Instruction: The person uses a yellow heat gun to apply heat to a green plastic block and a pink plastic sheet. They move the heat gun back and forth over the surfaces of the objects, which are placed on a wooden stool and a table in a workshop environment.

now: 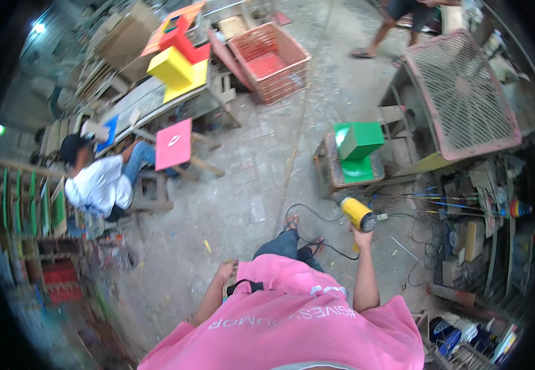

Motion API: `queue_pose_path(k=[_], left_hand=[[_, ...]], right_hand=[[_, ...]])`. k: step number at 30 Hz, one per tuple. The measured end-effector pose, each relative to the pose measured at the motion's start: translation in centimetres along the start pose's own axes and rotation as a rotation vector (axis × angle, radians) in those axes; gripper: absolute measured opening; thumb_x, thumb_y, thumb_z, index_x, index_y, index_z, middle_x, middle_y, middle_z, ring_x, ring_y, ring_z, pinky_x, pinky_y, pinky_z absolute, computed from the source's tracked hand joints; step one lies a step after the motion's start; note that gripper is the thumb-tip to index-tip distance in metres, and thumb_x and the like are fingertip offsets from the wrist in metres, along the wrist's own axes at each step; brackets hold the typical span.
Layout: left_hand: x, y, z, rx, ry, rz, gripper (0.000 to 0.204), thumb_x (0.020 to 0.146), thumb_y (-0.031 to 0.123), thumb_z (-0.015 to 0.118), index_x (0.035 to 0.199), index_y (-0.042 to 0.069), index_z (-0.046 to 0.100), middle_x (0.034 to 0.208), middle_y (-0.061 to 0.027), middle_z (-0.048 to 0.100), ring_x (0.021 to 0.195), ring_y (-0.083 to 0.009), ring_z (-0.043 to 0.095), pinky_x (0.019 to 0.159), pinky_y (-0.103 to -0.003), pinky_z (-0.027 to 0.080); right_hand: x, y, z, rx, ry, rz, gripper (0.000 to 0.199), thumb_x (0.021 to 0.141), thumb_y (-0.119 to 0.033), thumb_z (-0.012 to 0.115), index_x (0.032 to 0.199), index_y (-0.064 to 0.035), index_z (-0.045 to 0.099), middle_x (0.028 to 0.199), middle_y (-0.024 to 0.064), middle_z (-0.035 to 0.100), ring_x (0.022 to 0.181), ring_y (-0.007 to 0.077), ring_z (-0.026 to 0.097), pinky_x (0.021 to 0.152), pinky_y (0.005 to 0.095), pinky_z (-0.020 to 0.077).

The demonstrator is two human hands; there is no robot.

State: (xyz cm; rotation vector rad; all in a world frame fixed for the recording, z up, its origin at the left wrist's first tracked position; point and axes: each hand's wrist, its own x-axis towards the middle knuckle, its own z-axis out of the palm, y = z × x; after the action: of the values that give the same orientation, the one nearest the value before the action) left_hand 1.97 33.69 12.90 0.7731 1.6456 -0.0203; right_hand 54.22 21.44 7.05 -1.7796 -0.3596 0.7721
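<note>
My right hand (362,237) is closed around the handle of a yellow and black heat gun (357,213). Its front end points up and left, toward a stool (321,161) with a glossy green box-shaped piece (361,142) standing on a green base. A dark cord trails from the tool across the floor near my feet. My left hand (226,270) hangs beside the pink shirt at my waist, near a black strap (246,286). The shirt partly covers that hand, and its fingers are too small and blurred to read.
A seated person (99,185) works at left beside a pink-topped stool (174,144). Behind stand a bench with yellow (172,68) and red pieces and a red crate (270,61). At right are a large caged fan (465,92) and cluttered shelves. Another person's legs (383,37) show at the top.
</note>
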Motion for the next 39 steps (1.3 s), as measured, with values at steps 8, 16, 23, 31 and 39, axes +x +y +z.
queue_pose_path(k=[8,16,23,31,39], left_hand=[[6.2,-3.4,-0.6,0.823,-0.295,0.469,0.050,0.087,0.045,0.048,0.119,0.008,0.060,0.120,-0.0217,0.059,0.114,-0.0368,0.055,0.095,-0.045,0.044],[5.7,3.2,1.2,0.559,0.040,0.160,0.045,0.091,0.038,0.046,0.098,-0.001,0.066,0.095,-0.0213,0.065,0.090,-0.0280,0.061,0.075,-0.047,0.044],[0.4,3.7,3.3,-0.133,0.015,0.007,0.040,0.096,0.034,0.041,0.112,0.003,0.060,0.111,-0.0108,0.064,0.097,-0.0218,0.061,0.080,-0.031,0.048],[-7.4,-0.3,8.3,0.231,0.045,-0.080,0.039,0.095,0.034,0.045,0.113,0.003,0.060,0.111,-0.0109,0.063,0.098,-0.0219,0.061,0.081,-0.033,0.048],[-10.3,-2.6,12.9,0.163,0.078,-0.104,0.038,0.094,0.033,0.049,0.114,0.003,0.060,0.111,-0.0110,0.063,0.098,-0.0220,0.061,0.082,-0.035,0.049]], right_hand=[[4.4,1.7,-4.0,0.131,0.584,0.154,0.050,0.068,-0.007,0.082,0.111,0.0024,0.059,0.098,0.0074,0.064,0.088,0.0178,0.063,0.074,0.0311,0.0524],[2.9,2.2,-3.9,-0.039,0.434,0.171,0.064,0.068,-0.023,0.084,0.118,0.0055,0.055,0.115,0.0096,0.061,0.103,0.0207,0.059,0.092,0.0335,0.0471],[0.6,0.3,-2.8,-0.138,0.225,0.054,0.062,0.063,-0.022,0.086,0.114,0.0003,0.059,0.107,0.0101,0.066,0.098,0.0184,0.062,0.088,0.0332,0.0483],[6.4,3.3,-7.5,0.201,0.422,0.252,0.039,0.070,-0.013,0.081,0.102,-0.0002,0.063,0.087,0.0037,0.067,0.075,0.0132,0.063,0.068,0.0288,0.0506],[8.8,4.0,-4.6,-0.002,0.167,-0.120,0.062,0.068,-0.026,0.085,0.115,0.0013,0.056,0.108,0.0092,0.063,0.100,0.0181,0.060,0.089,0.0328,0.0473]])
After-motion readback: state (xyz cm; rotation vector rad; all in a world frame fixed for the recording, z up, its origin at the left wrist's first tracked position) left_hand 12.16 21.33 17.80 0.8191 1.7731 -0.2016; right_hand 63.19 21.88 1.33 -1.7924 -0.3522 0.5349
